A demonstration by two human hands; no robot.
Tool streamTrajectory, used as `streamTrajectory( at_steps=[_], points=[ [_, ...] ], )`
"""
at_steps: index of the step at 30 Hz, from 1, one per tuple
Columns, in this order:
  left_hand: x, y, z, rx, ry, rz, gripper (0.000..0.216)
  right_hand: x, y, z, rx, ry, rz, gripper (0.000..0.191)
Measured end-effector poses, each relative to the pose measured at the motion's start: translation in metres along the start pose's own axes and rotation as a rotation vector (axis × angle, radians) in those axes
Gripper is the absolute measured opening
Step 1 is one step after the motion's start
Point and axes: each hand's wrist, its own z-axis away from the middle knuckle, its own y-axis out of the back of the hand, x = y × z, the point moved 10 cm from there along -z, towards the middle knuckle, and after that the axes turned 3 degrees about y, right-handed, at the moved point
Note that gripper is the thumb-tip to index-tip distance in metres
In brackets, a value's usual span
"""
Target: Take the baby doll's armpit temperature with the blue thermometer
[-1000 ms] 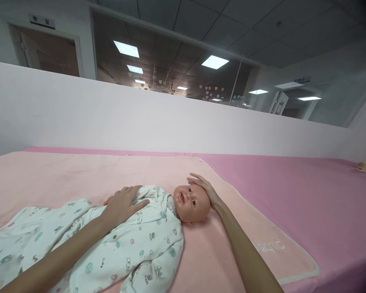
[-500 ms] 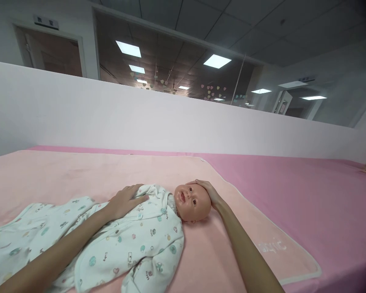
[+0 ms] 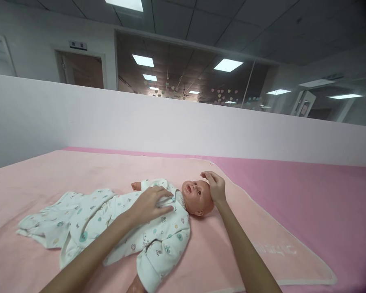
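A baby doll (image 3: 198, 199) lies on its back, its head toward the right, with its mouth and eyes facing up and left. It wears a white printed baby outfit (image 3: 171, 232) with long sleeves and legs. My left hand (image 3: 149, 205) is over the doll's chest, fingers apart and pointing toward its neck; whether the palm presses on the cloth I cannot tell. Beside the top of the doll's head is my right hand (image 3: 217, 186), its fingers curved above the forehead and held close together. One doll hand (image 3: 136, 186) sticks out of the far sleeve.
Under the doll spreads a peach blanket (image 3: 232, 244) with a pale edge and faint lettering. It lies over a pink surface (image 3: 293, 195). A white low wall (image 3: 171, 126) runs along the back, with windows and a door (image 3: 83, 71) beyond it.
The view has shifted, showing more of the doll's outfit and its far hand. My right hand has lifted somewhat from the doll's head. My left hand has moved up the chest toward the neck.
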Motion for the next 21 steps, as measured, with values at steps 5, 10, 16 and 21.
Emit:
streamTrajectory(
  at_steps=[5, 10, 16, 21],
  points=[
    [-0.014, -0.011, -0.007, -0.005, 0.099, 0.165, 0.033, -0.083, -0.042, 0.055, -0.054, 0.473, 0.421, 0.028],
    [-0.080, -0.016, -0.008, 0.183, 0.415, 0.808, 0.036, -0.086, -0.126, 0.108, -0.512, 0.610, 0.669, 0.019],
    [-0.094, -0.022, -0.003, 0.283, 0.471, 1.246, 0.033, -0.055, -0.147, 0.095, -0.562, 0.294, 0.824, 0.026],
    [-0.083, -0.023, -0.007, 0.239, 0.401, 1.323, 0.032, -0.039, -0.159, 0.083, -0.627, 0.136, 0.930, 0.032]
  ],
)
